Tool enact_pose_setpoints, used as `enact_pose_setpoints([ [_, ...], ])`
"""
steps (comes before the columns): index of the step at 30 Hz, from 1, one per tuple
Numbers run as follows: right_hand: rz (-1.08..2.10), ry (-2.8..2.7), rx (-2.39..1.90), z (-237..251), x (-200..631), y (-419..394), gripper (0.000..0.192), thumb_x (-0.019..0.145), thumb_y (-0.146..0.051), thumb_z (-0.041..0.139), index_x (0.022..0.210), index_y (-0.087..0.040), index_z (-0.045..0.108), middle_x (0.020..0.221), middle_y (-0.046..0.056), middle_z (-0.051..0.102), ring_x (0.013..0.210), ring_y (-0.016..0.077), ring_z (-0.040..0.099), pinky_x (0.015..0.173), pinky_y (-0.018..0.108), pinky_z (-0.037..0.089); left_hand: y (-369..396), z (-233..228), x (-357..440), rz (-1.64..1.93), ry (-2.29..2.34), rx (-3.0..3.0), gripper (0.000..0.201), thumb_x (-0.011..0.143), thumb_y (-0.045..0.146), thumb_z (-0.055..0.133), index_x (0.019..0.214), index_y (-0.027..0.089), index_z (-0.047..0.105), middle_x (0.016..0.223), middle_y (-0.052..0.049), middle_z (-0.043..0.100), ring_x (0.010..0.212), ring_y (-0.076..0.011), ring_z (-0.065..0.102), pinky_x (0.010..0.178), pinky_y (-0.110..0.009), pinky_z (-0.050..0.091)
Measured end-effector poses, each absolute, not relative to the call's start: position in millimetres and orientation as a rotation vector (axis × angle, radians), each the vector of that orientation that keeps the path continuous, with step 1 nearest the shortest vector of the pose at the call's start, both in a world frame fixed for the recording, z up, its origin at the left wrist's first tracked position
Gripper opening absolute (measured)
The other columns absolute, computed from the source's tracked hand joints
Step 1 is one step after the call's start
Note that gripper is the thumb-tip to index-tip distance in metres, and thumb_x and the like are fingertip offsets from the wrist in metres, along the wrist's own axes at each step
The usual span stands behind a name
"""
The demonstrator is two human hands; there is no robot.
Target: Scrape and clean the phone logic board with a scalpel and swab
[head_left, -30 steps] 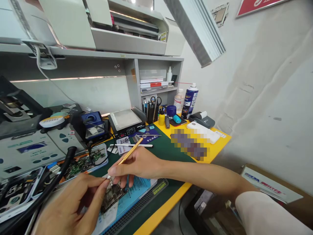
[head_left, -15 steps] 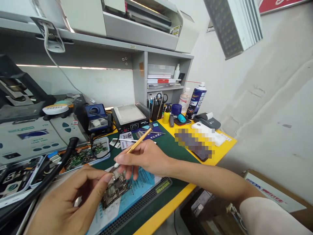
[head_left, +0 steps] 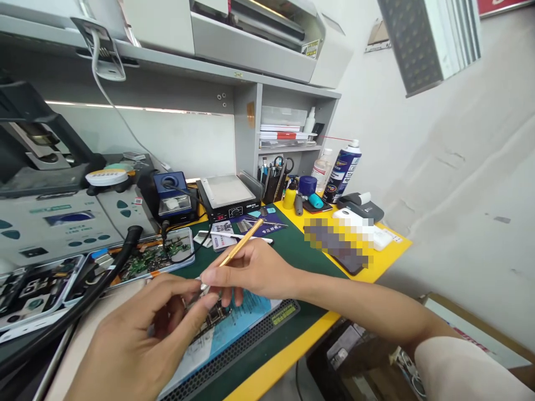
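My right hand (head_left: 254, 270) grips a slim, pen-shaped gold-handled tool (head_left: 243, 240), its pale lower end pointing down towards my left hand (head_left: 146, 328). My left thumb and forefinger are curled close together around the tool's tip, and what lies between them is too small and hidden to make out. Beneath both hands a phone circuit board (head_left: 218, 316) rests on a blue-and-white printed sheet (head_left: 234, 328). My left fingers cover much of the board.
Trays of parts (head_left: 190, 257) and a black hose (head_left: 121, 250) lie at the left. A flat heating plate (head_left: 228, 192) stands at the back. A pen holder (head_left: 273, 186), a spray can (head_left: 343, 171) and a blurred dark phone (head_left: 334, 245) are on the right.
My left hand has moved right and up to the tool's tip, covering more of the board. My right hand still holds the gold-handled tool. The view has shifted slightly.
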State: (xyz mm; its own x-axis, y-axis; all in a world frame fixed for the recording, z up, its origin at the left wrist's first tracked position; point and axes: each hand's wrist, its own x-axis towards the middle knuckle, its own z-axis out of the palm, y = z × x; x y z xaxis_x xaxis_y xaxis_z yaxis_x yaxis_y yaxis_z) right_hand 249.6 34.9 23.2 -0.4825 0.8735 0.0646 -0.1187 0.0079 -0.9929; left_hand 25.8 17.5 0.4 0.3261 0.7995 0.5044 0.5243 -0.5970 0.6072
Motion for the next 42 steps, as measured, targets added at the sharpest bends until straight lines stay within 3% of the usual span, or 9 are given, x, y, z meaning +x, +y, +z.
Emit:
enact_pose_setpoints([
  [5, 1.550, -1.559, -0.831, 26.7, 249.1, 29.8, 0.036, 0.083, -0.049, 0.088, 0.100, -0.017, 0.084, 0.087, 0.004, 0.078, 0.063, 0.0116, 0.068, 0.052, 0.019, 0.054, 20.6, -3.4, 21.4, 1.104, 1.049, 2.350, 0.020, 0.100, 0.046, 0.064, 0.110, 0.031, 0.074, 0.097, 0.001, 0.076, 0.083, -0.0177, 0.075, 0.060, -0.019, 0.058],
  [12, 1.591, -1.550, -0.825, 25.2, 250.0, 32.1, 0.038, 0.080, -0.049, 0.090, 0.099, -0.017, 0.081, 0.086, 0.004, 0.077, 0.062, 0.0124, 0.068, 0.050, 0.019, 0.053, 22.6, 0.2, 22.4, 1.098, 1.085, 2.262, 0.024, 0.097, 0.051, 0.066, 0.103, 0.031, 0.077, 0.092, 0.001, 0.077, 0.081, -0.0183, 0.076, 0.049, -0.017, 0.053],
  [20, 1.577, -1.489, -0.763, 27.2, 247.5, 34.0, 0.040, 0.080, -0.053, 0.089, 0.089, -0.015, 0.077, 0.080, 0.003, 0.075, 0.057, 0.0127, 0.069, 0.045, 0.020, 0.054, 24.5, -7.2, 19.1, 1.091, 1.109, 1.965, 0.025, 0.092, 0.055, 0.072, 0.100, 0.034, 0.082, 0.093, 0.000, 0.079, 0.090, -0.0225, 0.076, 0.064, -0.022, 0.061],
  [24, 1.569, -1.386, -0.779, 29.6, 249.6, 34.9, 0.043, 0.073, -0.051, 0.093, 0.086, -0.015, 0.076, 0.076, 0.005, 0.078, 0.054, 0.0168, 0.072, 0.044, 0.023, 0.055, 23.4, 6.8, 20.0, 1.002, 1.100, 1.938, 0.027, 0.091, 0.057, 0.072, 0.095, 0.032, 0.083, 0.091, -0.001, 0.078, 0.083, -0.0226, 0.074, 0.060, -0.025, 0.057],
  [32, 1.511, -1.234, -0.877, 36.9, 259.2, 42.3, 0.038, 0.085, -0.049, 0.081, 0.093, -0.013, 0.078, 0.073, 0.007, 0.078, 0.051, 0.0146, 0.070, 0.042, 0.020, 0.055, 28.8, 33.2, 18.8, 1.079, 1.206, 2.093, 0.039, 0.097, 0.049, 0.059, 0.073, 0.021, 0.071, 0.069, -0.001, 0.068, 0.063, -0.0152, 0.058, 0.058, -0.027, 0.045],
  [35, 1.556, -1.276, -0.940, 41.1, 256.4, 38.2, 0.037, 0.087, -0.048, 0.082, 0.092, -0.011, 0.077, 0.076, 0.008, 0.077, 0.050, 0.0149, 0.069, 0.040, 0.021, 0.055, 31.3, 42.0, 13.2, 0.970, 1.212, 2.192, 0.037, 0.100, 0.046, 0.054, 0.081, 0.020, 0.072, 0.077, -0.002, 0.070, 0.069, -0.0161, 0.061, 0.062, -0.028, 0.047],
  [38, 1.567, -1.327, -0.988, 41.5, 252.3, 32.6, 0.036, 0.081, -0.044, 0.089, 0.093, -0.013, 0.075, 0.078, 0.007, 0.076, 0.051, 0.0153, 0.070, 0.039, 0.022, 0.056, 31.8, 51.1, 6.5, 0.777, 1.159, 2.345, 0.032, 0.093, 0.047, 0.063, 0.104, 0.019, 0.076, 0.099, -0.006, 0.074, 0.088, -0.0220, 0.069, 0.075, -0.033, 0.053],
  [42, 1.534, -1.396, -1.011, 37.1, 248.9, 27.8, 0.038, 0.079, -0.045, 0.091, 0.091, -0.015, 0.071, 0.074, 0.003, 0.073, 0.050, 0.0144, 0.068, 0.038, 0.021, 0.054, 29.5, 56.6, 0.8, 0.541, 1.129, 2.523, 0.059, 0.081, 0.054, 0.076, 0.126, 0.016, 0.072, 0.114, -0.012, 0.070, 0.110, -0.0349, 0.065, 0.096, -0.048, 0.052],
])
